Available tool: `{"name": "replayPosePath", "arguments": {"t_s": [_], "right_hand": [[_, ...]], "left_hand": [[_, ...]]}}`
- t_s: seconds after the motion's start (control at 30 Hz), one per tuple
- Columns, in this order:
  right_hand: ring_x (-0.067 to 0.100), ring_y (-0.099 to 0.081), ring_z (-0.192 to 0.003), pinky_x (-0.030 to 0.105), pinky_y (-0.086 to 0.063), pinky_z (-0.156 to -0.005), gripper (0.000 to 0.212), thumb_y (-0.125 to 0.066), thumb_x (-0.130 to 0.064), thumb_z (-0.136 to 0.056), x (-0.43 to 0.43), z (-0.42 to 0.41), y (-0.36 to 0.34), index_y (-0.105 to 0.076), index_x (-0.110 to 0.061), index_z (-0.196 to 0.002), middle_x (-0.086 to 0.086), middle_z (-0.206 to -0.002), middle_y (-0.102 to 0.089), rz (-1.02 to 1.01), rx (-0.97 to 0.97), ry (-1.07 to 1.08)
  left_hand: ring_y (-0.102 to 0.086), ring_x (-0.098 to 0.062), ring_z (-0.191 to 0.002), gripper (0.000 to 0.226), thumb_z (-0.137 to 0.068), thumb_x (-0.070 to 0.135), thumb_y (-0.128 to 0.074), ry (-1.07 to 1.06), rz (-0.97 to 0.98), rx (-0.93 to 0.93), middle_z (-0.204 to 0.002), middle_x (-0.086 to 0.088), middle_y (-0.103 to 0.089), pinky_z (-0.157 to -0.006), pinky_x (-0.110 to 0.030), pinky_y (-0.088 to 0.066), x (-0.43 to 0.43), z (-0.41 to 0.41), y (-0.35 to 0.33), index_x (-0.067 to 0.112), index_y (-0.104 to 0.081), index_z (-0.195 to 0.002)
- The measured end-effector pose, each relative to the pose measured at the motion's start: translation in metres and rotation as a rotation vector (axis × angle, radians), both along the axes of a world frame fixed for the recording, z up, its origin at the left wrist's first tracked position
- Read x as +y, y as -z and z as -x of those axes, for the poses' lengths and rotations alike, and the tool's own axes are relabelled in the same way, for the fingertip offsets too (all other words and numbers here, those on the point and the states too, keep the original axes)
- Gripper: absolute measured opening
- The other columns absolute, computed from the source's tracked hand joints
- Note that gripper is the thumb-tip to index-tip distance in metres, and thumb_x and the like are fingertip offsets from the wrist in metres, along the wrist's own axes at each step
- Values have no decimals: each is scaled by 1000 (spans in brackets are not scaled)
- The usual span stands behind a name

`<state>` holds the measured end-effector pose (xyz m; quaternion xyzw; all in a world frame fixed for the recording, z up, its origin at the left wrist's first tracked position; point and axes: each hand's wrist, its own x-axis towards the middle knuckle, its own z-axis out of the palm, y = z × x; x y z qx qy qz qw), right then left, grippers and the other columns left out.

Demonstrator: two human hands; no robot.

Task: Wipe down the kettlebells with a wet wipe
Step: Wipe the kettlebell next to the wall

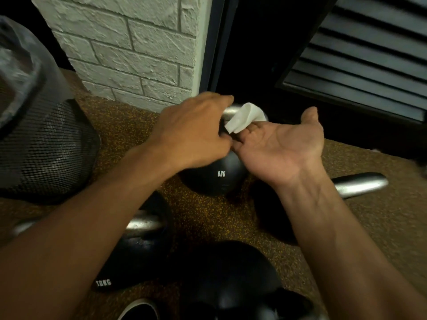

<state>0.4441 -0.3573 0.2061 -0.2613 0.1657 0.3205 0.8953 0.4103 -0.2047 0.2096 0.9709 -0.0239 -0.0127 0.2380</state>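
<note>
Fingers of the left hand are curled, palm down, and pinch the lower corner of the white wet wipe. The right hand lies palm up beside it. Its fingers are loosely stretched out with the thumb spread wide, gripping nothing, and their tips touch the wipe from below. The wipe sits crumpled just over the steel handle of the 8KG kettlebell, which stands on the speckled rubber floor.

Left of the 8KG kettlebell stands a black mesh waste bin lined with a plastic bag. Behind the kettlebell rises a pale brick pillar, and behind it to the right is a dark louvred panel.

Nearer the person than the 8KG kettlebell stand three more: a near-left kettlebell, a near-right kettlebell and, closest, the nearest kettlebell.
</note>
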Motion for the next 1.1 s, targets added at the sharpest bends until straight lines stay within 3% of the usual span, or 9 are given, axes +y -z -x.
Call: {"name": "replayPosePath", "arguments": {"t_s": [0.1, 0.23, 0.43, 0.57, 0.63, 0.67, 0.87, 0.97, 1.1], "right_hand": [[43, -34, -147, 60, -5, -125, 126, -18, -94, -77, -4, -4, 7, -25, 6, -155, 34, -150, -43, 42, -37, -86], [45, -27, -150, 64, -2, -123, 126, -23, -94, -75, -9, -8, 8, -21, 1, -157, 35, -153, -38, 9, -12, -95], [35, -19, -153, 66, 2, -119, 123, -12, -94, -78, -16, -6, 7, -21, 1, -157, 23, -161, -30, 184, -46, -242], [19, -64, -119, 41, -46, -104, 68, -42, -62, -99, -30, 5, 0, -54, -10, -140, 6, -135, -65, 734, -206, -314], [7, -70, -92, 26, -55, -78, 25, -53, -32, -103, -36, 8, -3, -67, -21, -120, -9, -104, -74, 1065, -409, -278], [8, -68, -89, 25, -53, -73, 22, -53, -24, -103, -39, 7, -4, -66, -26, -121, -10, -103, -71, 1218, -498, -262], [10, -56, -119, 39, -51, -99, 66, -47, -11, -102, -52, -22, 5, -23, -29, -161, 2, -154, -45, 1568, -755, -438], [8, -58, -103, 26, -50, -85, 75, -50, -10, -98, -48, -30, 17, -16, -34, -162, -4, -156, -42, 1486, -757, -567], [18, -41, -141, 25, -37, -100, 76, -48, -12, -99, -46, -29, 23, -11, -31, -162, 0, -162, -34, 1521, -800, -592]], "left_hand": [[-54, -13, -126, 57, -88, 45, -70, -67, 189, -103, -142, 9, -56, -105, -42, -47, 0, -2, -7, 36, -55, -142], [-57, -8, -125, 75, -78, 68, -72, -103, 269, -106, -138, 15, -62, -104, -39, -47, -9, -6, -14, 40, -50, -144], [-69, -18, -94, 40, -91, 27, -75, -272, 178, -292, -104, 11, -71, -84, -42, -58, -11, -36, -5, 35, -57, -126], [-66, -22, -94, 34, -92, 21, -72, -209, 35, -303, -101, 5, -70, -76, -40, -51, 1, -61, -7, 30, -55, -119], [-64, -25, -92, 30, -93, 16, -68, -141, -79, -324, -102, 2, -70, -70, -37, -42, 0, -68, -2, 27, -54, -118], [-63, -27, -92, 29, -93, 14, -66, -115, -137, -344, -103, 0, -70, -70, -37, -39, -2, -69, 2, 26, -54, -117], [-58, -35, -103, 21, -99, 11, -55, -8, -335, -442, -116, -10, -61, -83, -47, -38, -11, -54, 7, 18, -70, -112], [-64, -34, -98, 36, -100, 23, -42, 47, -405, -362, -120, -10, -65, -86, -49, -42, -26, -34, 12, 16, -63, -128], [-31, -36, -150, 71, -102, 53, -14, 52, -545, -178, -163, -14, -32, -112, -66, -27, -40, -7, 28, 13, -25, -159]]}}
